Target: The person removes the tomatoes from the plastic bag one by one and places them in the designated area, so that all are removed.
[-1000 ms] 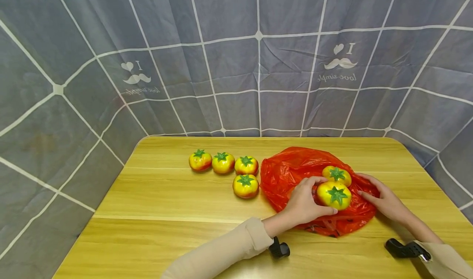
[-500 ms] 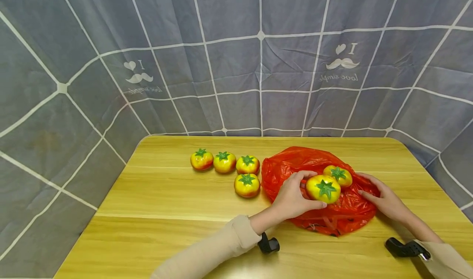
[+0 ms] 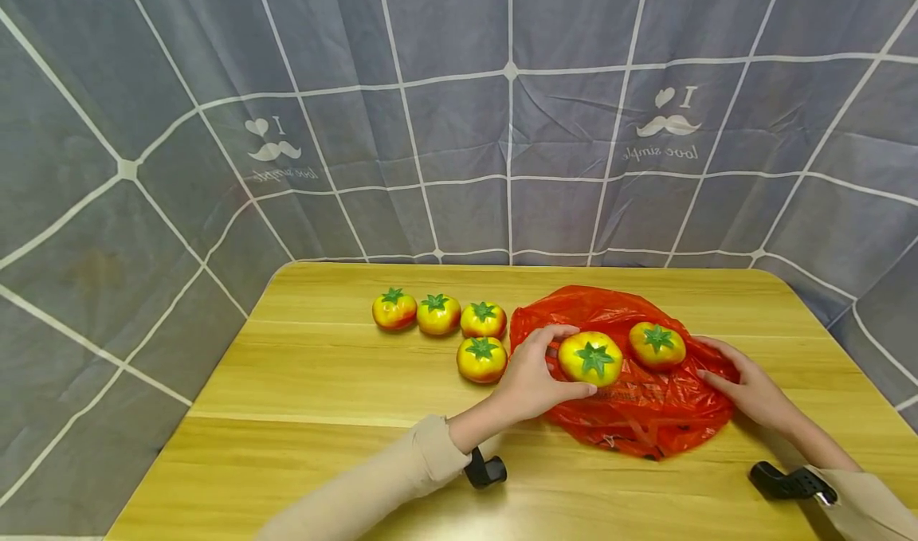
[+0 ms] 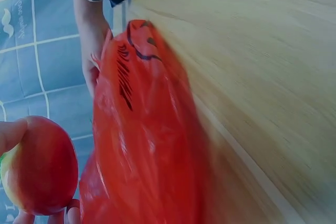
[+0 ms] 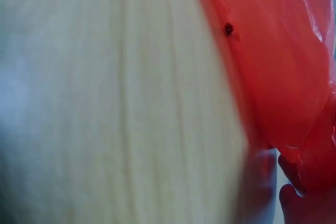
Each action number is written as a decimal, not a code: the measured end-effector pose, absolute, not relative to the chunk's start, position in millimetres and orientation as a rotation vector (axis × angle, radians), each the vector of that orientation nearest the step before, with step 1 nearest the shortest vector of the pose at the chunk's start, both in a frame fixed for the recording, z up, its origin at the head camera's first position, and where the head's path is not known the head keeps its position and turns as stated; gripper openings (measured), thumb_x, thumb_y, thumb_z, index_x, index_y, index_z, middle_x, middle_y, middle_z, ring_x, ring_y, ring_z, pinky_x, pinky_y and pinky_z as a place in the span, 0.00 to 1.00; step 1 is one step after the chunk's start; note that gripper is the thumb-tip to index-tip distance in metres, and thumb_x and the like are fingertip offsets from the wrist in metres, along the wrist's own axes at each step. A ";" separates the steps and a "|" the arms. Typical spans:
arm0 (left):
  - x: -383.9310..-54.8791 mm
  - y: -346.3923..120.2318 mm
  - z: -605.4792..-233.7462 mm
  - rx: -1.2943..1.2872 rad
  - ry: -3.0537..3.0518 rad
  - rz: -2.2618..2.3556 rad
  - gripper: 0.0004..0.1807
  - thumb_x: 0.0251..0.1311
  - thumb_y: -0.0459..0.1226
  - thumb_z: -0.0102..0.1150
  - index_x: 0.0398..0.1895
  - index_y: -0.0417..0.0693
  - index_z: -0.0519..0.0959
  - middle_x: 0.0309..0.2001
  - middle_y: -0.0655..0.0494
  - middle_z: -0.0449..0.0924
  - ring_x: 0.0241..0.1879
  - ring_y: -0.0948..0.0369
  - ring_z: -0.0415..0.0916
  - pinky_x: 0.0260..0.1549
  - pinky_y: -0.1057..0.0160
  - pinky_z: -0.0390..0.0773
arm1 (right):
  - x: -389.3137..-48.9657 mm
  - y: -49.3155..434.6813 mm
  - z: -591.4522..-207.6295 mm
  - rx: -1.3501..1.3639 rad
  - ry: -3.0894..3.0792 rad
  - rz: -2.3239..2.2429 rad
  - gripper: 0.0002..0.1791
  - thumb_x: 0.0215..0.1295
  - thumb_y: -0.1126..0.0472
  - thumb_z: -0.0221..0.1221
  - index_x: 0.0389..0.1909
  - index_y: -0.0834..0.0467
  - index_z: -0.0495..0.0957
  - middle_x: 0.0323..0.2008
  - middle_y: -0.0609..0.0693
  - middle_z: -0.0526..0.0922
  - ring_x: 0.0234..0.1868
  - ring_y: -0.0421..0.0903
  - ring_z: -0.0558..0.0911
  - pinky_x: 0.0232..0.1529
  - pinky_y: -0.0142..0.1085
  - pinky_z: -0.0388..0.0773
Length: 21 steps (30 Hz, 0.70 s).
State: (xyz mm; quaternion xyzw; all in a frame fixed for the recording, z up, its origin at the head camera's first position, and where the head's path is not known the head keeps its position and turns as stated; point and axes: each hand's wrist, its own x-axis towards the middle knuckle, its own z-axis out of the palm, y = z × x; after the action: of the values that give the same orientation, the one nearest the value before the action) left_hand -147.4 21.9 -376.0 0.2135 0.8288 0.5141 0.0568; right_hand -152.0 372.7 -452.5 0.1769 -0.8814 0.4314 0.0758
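Observation:
My left hand (image 3: 527, 378) grips a yellow-and-red tomato (image 3: 590, 359) with a green star-shaped top, held over the left part of a red plastic bag (image 3: 638, 425). In the left wrist view the tomato's smooth red underside (image 4: 44, 166) shows between thumb and fingers, beside the bag (image 4: 147, 129). A second tomato (image 3: 657, 346) sits at the bag, right of the held one. At the bag's right side my right hand (image 3: 753, 393) holds its edge between thumb and fingers. The right wrist view shows mostly bag (image 5: 289, 66), with dark fingertips at its lower edge.
Left of the bag, several more tomatoes stand on the wooden table (image 3: 323, 445): three in a back row (image 3: 439, 315), and one (image 3: 481, 360) in front of the row's right end. A grey curtain (image 3: 459, 127) with white lines hangs behind the table.
My left hand has moved left with its tomato, away from the second tomato, which now shows fully. The right hand has stayed at the bag's right side.

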 end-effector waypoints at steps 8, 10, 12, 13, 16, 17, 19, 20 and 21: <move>-144.5 -8.7 -374.4 0.564 2.473 1.664 0.38 0.45 0.39 0.75 0.62 0.50 0.70 0.57 0.55 0.73 0.46 0.61 0.71 0.45 0.68 0.75 | -152.3 376.0 -452.7 0.515 -2.656 1.284 0.27 0.64 0.72 0.56 0.63 0.70 0.62 0.51 0.16 0.64 0.49 0.14 0.66 0.45 0.10 0.63; -144.3 -15.9 -373.9 0.550 2.475 1.679 0.38 0.44 0.39 0.75 0.62 0.50 0.70 0.56 0.55 0.73 0.46 0.60 0.71 0.44 0.64 0.76 | -152.7 376.7 -452.8 0.512 -2.654 1.292 0.27 0.64 0.72 0.56 0.64 0.70 0.62 0.51 0.16 0.64 0.49 0.14 0.67 0.45 0.10 0.63; -144.3 -22.4 -373.7 0.543 2.490 1.684 0.38 0.44 0.39 0.75 0.62 0.49 0.70 0.55 0.54 0.73 0.45 0.59 0.70 0.43 0.61 0.77 | -152.8 377.3 -453.0 0.508 -2.650 1.295 0.27 0.64 0.73 0.56 0.64 0.70 0.63 0.51 0.17 0.65 0.48 0.15 0.67 0.45 0.10 0.63; -144.5 -25.6 -373.7 0.537 2.497 1.684 0.38 0.44 0.39 0.75 0.62 0.49 0.70 0.54 0.53 0.74 0.44 0.58 0.71 0.43 0.60 0.77 | -152.7 377.5 -453.2 0.506 -2.649 1.293 0.27 0.64 0.73 0.56 0.64 0.70 0.63 0.51 0.17 0.65 0.48 0.15 0.67 0.45 0.10 0.63; -144.6 -35.3 -375.2 0.528 2.523 1.681 0.38 0.44 0.39 0.75 0.62 0.47 0.70 0.54 0.52 0.73 0.44 0.58 0.72 0.42 0.62 0.78 | -152.2 377.7 -453.9 0.502 -2.649 1.294 0.27 0.64 0.73 0.56 0.63 0.70 0.63 0.51 0.17 0.65 0.47 0.15 0.67 0.44 0.10 0.64; -144.4 -38.4 -375.9 0.522 2.531 1.682 0.38 0.44 0.38 0.75 0.62 0.47 0.70 0.54 0.51 0.73 0.44 0.57 0.72 0.42 0.63 0.78 | -152.1 377.6 -454.3 0.502 -2.648 1.295 0.27 0.64 0.73 0.56 0.63 0.70 0.63 0.51 0.17 0.65 0.47 0.16 0.68 0.44 0.10 0.64; -143.9 -44.6 -377.4 0.512 2.541 1.689 0.38 0.44 0.38 0.75 0.62 0.46 0.70 0.56 0.51 0.73 0.46 0.57 0.72 0.43 0.64 0.77 | -151.9 377.3 -455.3 0.506 -2.646 1.299 0.26 0.64 0.74 0.55 0.63 0.70 0.63 0.51 0.16 0.65 0.47 0.15 0.68 0.44 0.10 0.64; -143.6 -47.6 -378.3 0.508 2.544 1.693 0.38 0.44 0.38 0.75 0.62 0.46 0.70 0.57 0.51 0.73 0.47 0.57 0.72 0.43 0.64 0.77 | -151.9 377.2 -455.9 0.509 -2.645 1.302 0.27 0.63 0.74 0.55 0.63 0.70 0.63 0.51 0.16 0.65 0.48 0.15 0.67 0.44 0.10 0.64; -143.0 -50.7 -378.8 0.501 2.544 1.698 0.38 0.44 0.38 0.75 0.62 0.46 0.70 0.57 0.51 0.73 0.47 0.56 0.72 0.44 0.64 0.77 | -151.9 377.1 -456.5 0.511 -2.643 1.306 0.27 0.63 0.74 0.55 0.63 0.70 0.63 0.51 0.16 0.65 0.48 0.15 0.68 0.44 0.10 0.64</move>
State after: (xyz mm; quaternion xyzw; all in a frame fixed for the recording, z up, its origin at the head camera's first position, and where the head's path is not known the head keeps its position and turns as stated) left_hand -143.0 -50.7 -378.8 0.1615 0.8206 0.5478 0.0210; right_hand -151.9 377.1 -456.5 0.1703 -0.8808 0.4353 0.0748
